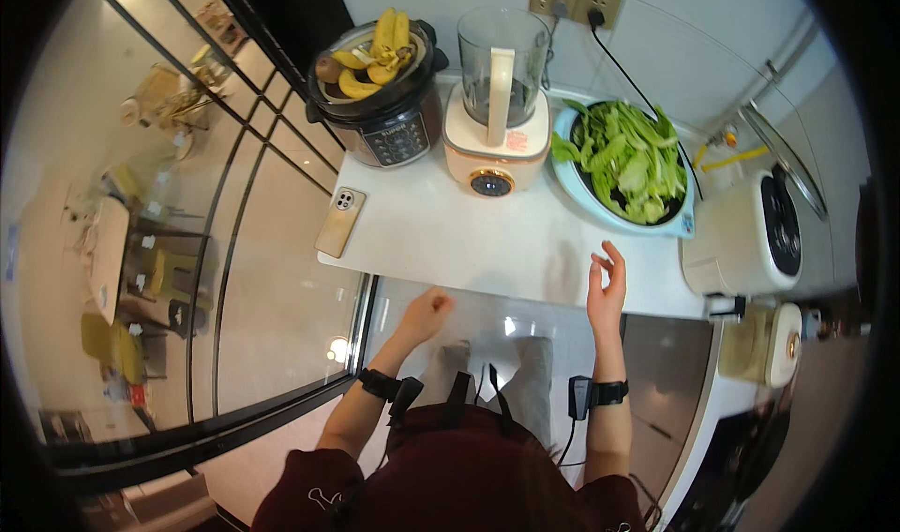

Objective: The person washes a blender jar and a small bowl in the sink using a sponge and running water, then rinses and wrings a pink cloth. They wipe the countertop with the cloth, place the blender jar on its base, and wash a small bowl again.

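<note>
My left hand (427, 314) hangs just in front of the white counter (450, 244), its fingers curled in with nothing visible in them. My right hand (609, 286) hovers over the counter's front edge, fingers apart and holding nothing. Nearest to it is a light-blue basin (573, 180) heaped with green leafy vegetables (633, 159). A cream blender (496, 159) with a clear jug (474, 68) on top stands towards the back middle. At the counter's left end lies a gold smartphone (341, 222), back side up.
An electric pressure cooker (394, 131) at the back left has bananas (390, 40) and a brown round fruit on top. A white appliance (731, 237) stands at the right, near a glass lid (787, 159). A black cord (626, 68) runs from the wall socket behind the basin. Black-framed glass (281, 307) borders the left.
</note>
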A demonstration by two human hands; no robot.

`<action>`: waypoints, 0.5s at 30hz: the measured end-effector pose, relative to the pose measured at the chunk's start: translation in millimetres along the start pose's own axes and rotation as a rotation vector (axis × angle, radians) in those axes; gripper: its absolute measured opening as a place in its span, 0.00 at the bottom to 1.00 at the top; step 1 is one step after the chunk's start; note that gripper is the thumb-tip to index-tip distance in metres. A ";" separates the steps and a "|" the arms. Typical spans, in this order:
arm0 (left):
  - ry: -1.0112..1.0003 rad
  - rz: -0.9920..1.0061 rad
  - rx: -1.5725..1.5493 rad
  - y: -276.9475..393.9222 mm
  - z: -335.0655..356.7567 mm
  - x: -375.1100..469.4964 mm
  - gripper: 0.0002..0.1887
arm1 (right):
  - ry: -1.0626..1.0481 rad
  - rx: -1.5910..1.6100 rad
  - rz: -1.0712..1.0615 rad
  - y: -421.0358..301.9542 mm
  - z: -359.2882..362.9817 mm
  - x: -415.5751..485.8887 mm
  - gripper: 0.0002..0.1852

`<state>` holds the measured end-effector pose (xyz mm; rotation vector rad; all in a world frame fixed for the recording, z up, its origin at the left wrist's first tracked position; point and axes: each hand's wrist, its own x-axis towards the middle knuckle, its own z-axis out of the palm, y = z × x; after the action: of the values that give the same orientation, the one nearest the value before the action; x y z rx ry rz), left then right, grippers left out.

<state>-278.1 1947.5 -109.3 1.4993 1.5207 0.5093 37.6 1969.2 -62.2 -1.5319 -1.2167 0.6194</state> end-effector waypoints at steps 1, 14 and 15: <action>-0.099 0.007 -0.018 2.2 6.7 -3.1 0.17 | 0.027 -0.014 0.052 -0.4 -3.6 -21.7 0.20; -0.955 0.509 0.322 45.2 174.6 -157.3 0.33 | 0.931 -0.032 0.255 -43.1 -155.5 -408.9 0.19; -0.989 0.597 0.347 46.2 206.3 -178.4 0.33 | 1.013 -0.038 0.247 -30.6 -166.6 -449.3 0.19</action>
<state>-112.0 1726.6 -119.5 2.0372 0.3833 -0.2059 10.1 1489.8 -67.1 -1.6965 -0.2684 -0.0758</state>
